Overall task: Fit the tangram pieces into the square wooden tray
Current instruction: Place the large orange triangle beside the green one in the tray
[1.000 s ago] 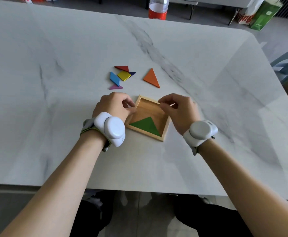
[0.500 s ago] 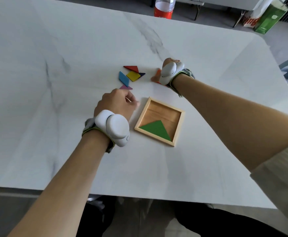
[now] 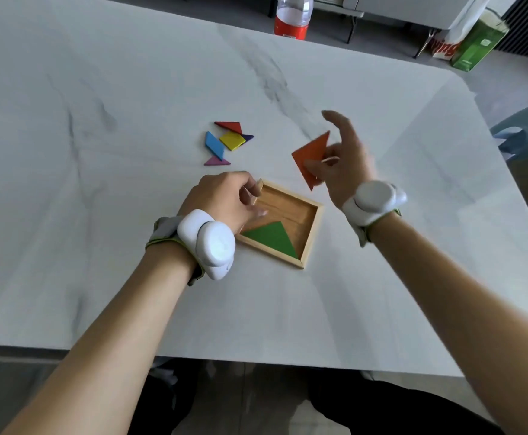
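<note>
Right hand (image 3: 344,171) is now carrying the orange triangle (image 3: 311,157) off the bench (image 3: 99,277), fingers pinching it above the tray (image 3: 314,233), left hand (image 3: 221,199) curled on the rim bracing, green triangle (image 3: 272,238) seated, so second piece is going in next.

My forearms are bare, no sleeves showing. On my left wrist (image 3: 207,243), left of centre, sits a chunky white rounded device of two smooth lobes on a grey strap edged in green. My right wrist (image 3: 371,202) wears a round white puck, same green-edged strap.
</note>
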`<state>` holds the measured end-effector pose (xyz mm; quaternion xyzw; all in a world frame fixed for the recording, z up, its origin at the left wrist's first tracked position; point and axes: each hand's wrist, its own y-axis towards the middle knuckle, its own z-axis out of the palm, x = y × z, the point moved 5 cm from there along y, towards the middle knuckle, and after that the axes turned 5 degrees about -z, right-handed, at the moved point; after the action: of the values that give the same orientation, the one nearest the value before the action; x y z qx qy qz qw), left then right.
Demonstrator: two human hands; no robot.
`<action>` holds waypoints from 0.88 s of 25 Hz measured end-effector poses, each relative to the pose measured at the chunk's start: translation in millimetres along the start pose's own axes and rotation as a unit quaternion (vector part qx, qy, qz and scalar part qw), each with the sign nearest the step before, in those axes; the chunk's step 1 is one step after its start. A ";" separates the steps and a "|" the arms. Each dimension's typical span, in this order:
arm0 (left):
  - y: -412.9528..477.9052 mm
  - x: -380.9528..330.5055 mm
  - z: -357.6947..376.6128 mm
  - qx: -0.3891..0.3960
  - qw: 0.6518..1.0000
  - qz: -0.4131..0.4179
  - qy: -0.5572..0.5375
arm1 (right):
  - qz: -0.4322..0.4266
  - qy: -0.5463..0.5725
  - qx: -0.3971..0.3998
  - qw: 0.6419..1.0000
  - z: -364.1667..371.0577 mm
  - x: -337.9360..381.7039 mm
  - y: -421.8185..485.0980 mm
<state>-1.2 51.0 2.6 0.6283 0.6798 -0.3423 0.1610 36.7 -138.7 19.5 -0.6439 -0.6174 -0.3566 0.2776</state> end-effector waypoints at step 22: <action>-1.6 -4.9 26.1 0.070 0.988 0.064 0.123 | -0.018 -0.158 0.134 0.978 19.8 -28.7 -48.4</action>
<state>-7.4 30.0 -12.4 0.7175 0.6274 -0.2981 0.0526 -8.7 -136.1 -19.3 -0.6381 -0.7067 -0.1694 0.2542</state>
